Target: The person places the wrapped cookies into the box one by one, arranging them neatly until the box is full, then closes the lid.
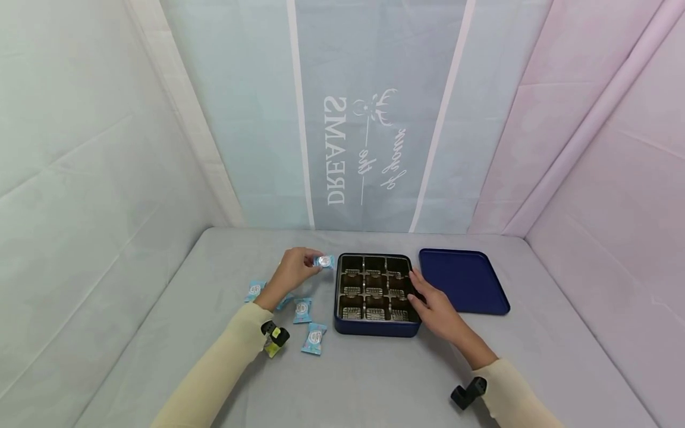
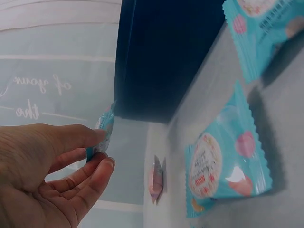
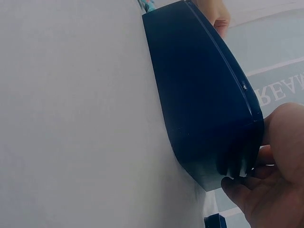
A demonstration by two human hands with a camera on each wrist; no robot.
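Note:
My left hand (image 1: 298, 266) pinches a small blue wrapped candy (image 1: 324, 261) between thumb and fingertips, just left of a dark blue square tin (image 1: 376, 329). In the left wrist view the candy (image 2: 103, 131) is held edge-on, apart from the tin's side wall. Inside the tin sits a brown plastic tray (image 1: 374, 283) with several compartments, their ridged bottoms showing. On the tin's right side my right hand (image 1: 436, 306) holds the rim. In the right wrist view its fingers (image 3: 237, 190) touch the outer wall; some fingertips are hidden.
Several blue wrapped candies (image 1: 314, 339) lie on the grey-covered table left of the tin, one partly behind the left wrist. A yellow-green packet (image 1: 272, 349) shows below the left wrist camera. Right of the tin lies its flat blue lid (image 1: 463, 282). Fabric walls surround the table.

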